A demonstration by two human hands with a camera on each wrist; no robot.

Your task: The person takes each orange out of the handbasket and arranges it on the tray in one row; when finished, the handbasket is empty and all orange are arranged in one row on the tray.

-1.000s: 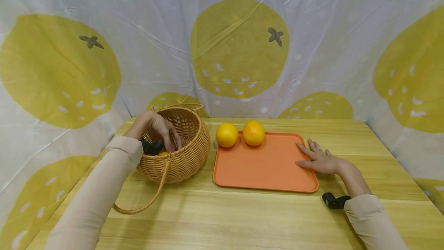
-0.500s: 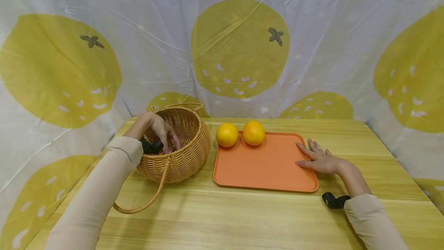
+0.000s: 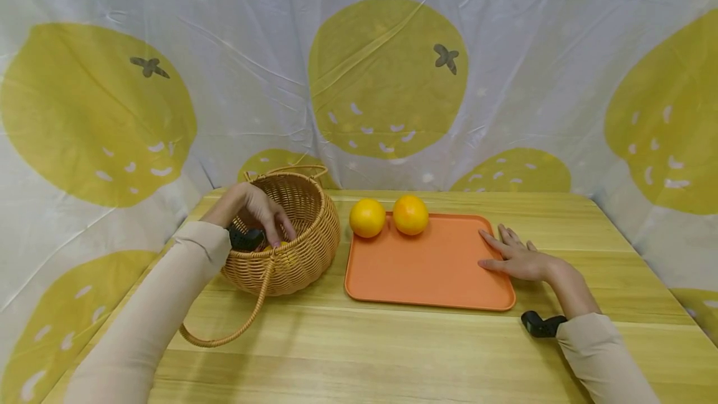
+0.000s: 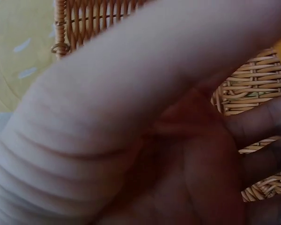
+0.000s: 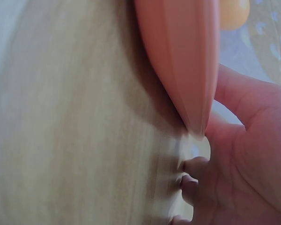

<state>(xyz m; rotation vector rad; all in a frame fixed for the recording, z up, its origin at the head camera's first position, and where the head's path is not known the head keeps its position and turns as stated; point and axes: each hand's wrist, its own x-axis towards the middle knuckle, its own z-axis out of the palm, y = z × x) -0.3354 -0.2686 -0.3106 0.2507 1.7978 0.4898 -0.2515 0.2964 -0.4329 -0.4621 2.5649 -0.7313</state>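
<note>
Our left hand (image 3: 255, 207) is down inside the wicker basket (image 3: 305, 248), fingers curled toward the bottom; in the left wrist view the palm fills the frame with woven wall behind it and only a sliver of yellow-orange at the edge, so we cannot tell whether we actually grip a fruit yet. Our right hand (image 3: 513, 257) lies flat, fingers straight, on the right edge of the orange tray (image 3: 426, 279), thumb over the rim and holding nothing. Two oranges (image 3: 367, 217) (image 3: 411, 214) sit side by side at the tray's far left corner, the left one just at the rim. To do this well, we judge we should close the fingers fully round whatever fruit lies in the basket before lifting, and come straight up, since the basket mouth is narrow and the far handle (image 3: 291, 170) stands just behind our wrist; the near handle (image 3: 224, 329) lies flopped on the wooden table (image 3: 392, 354), out of the way. The tray is just beside the basket, and its near and middle area gives plenty of room, while the printed curtain (image 3: 387, 80) hems the table closely on three sides.
</note>
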